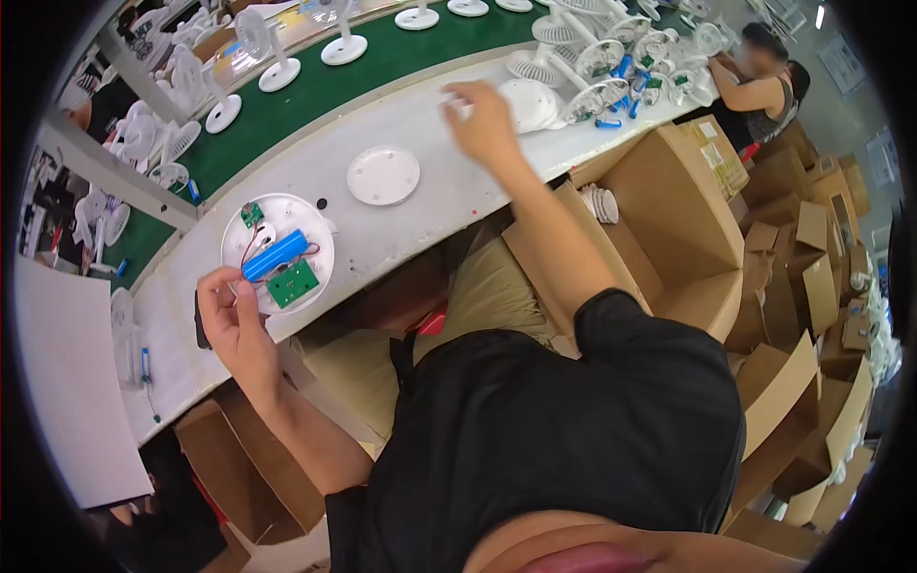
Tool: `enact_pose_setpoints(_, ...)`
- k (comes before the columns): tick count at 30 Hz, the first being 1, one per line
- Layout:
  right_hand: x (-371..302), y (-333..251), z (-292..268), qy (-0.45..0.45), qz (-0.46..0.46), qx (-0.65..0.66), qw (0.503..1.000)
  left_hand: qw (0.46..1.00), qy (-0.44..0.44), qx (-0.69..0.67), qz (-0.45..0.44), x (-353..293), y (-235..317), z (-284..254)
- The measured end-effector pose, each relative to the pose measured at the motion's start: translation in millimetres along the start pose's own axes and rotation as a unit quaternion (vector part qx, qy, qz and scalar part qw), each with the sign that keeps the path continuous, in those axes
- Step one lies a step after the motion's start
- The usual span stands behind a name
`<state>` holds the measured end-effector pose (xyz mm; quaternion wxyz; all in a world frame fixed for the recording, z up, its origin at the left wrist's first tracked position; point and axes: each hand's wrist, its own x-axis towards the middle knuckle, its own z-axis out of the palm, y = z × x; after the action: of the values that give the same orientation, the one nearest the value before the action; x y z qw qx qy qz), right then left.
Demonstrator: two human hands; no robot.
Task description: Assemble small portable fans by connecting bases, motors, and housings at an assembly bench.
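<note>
A round white fan base [325, 250] lies on the bench at the left with its inside facing up. In it are a blue cylindrical battery [275, 255], a green circuit board [292, 284], a smaller green board [252, 215] and thin wires. My left hand [237, 320] is at the base's near-left rim, thumb and forefinger closed at the battery's lower end. Raised over the bench, my right hand [482, 119] has its fingers apart and nothing in them. It is nearest to several stacked white round covers [528, 105]. Another white round cover [383, 176] lies flat between my hands.
White fans with hanging boards and batteries [597, 91] are heaped at the back right. A green conveyor [315, 91] carrying upright fans runs behind the bench. An open cardboard box [659, 210] stands at my right, more boxes beyond. A person [759, 91] sits at far right.
</note>
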<state>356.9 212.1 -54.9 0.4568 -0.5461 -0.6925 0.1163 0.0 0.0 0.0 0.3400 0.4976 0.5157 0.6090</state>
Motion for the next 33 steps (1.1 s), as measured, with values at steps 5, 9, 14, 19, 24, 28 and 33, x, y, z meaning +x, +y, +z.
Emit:
enact_pose_setpoints(5,12,49,-44,0.059,0.158,-0.344,0.924,0.999,0.004,-0.043,-0.025,8,7,-9)
enact_pose_setpoints(9,4,60,-45,-0.071,0.119,-0.364,0.921,0.988,0.084,-0.124,-0.046,29,34,6)
enact_pose_setpoints(14,-12,57,-38,0.067,0.043,-0.381,0.921,0.980,0.113,-0.161,0.033,64,31,-8)
enact_pose_setpoints(19,-11,58,-37,0.070,0.005,-0.117,0.991,0.976,0.124,-0.165,0.075,98,0,6)
enact_pose_setpoints(24,-12,34,-44,-0.037,0.082,0.064,0.994,0.983,0.129,-0.130,0.020,87,-37,34)
enact_pose_setpoints(28,-5,36,-25,-0.020,0.021,0.047,0.998,0.981,0.134,-0.140,0.020,83,-35,43)
enact_pose_setpoints(33,-1,-44,-9,-0.062,0.110,0.361,0.924,0.981,0.155,-0.121,0.004,85,-45,45)
